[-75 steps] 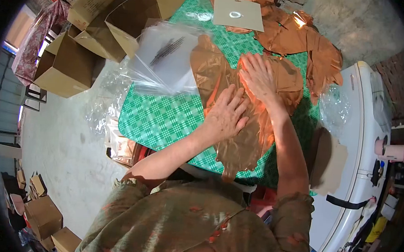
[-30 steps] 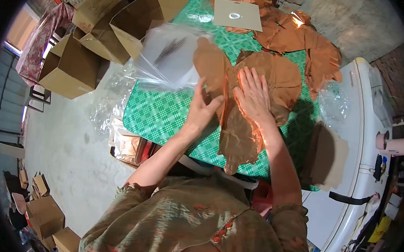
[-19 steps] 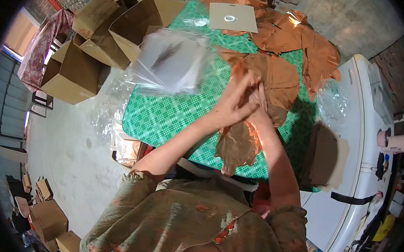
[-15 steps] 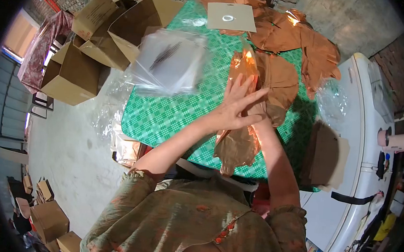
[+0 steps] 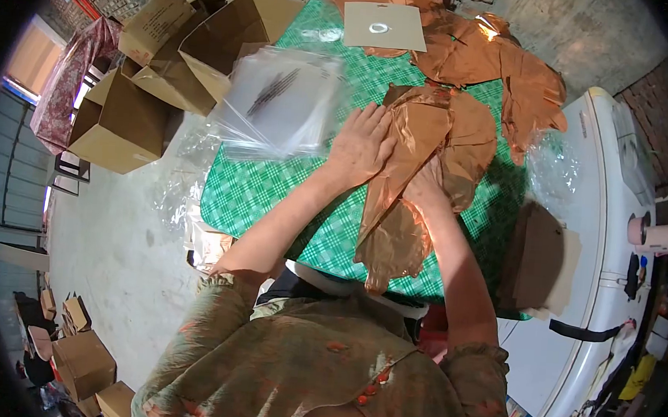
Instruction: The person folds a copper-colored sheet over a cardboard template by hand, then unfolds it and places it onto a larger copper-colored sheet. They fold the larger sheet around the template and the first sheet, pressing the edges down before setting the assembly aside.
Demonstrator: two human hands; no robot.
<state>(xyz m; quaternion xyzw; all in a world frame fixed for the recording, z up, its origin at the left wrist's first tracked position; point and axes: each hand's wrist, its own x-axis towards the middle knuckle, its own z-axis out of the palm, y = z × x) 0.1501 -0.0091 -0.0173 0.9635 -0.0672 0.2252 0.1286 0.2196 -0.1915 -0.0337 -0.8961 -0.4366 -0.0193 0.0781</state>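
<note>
A flat, folded copper-coloured foil balloon [image 5: 412, 140] lies on the green checked tablecloth [image 5: 273, 196], its narrow tail hanging toward the near edge. My left hand [image 5: 362, 144] rests palm down at the balloon's left edge, fingers stretched out, fingertips touching the foil. Under a folded flap reaches my right hand [image 5: 426, 185]; the foil hides its fingers. More crumpled copper foil [image 5: 469, 55] is spread along the far side. Beside my left hand is a stack of clear plastic sleeves [image 5: 279, 104].
A beige card [image 5: 385, 28] with a white oval ring on it lies at the back. Open cardboard boxes [image 5: 126, 128] stand at the left. To the right is a white appliance [image 5: 583, 187], with brown card sheets [image 5: 540, 258] and crinkled clear plastic [image 5: 554, 166] near it.
My left hand has moved left, off my right hand, to the balloon's edge. The upper foil flap now lies wider and flatter, covering my right fingers.
</note>
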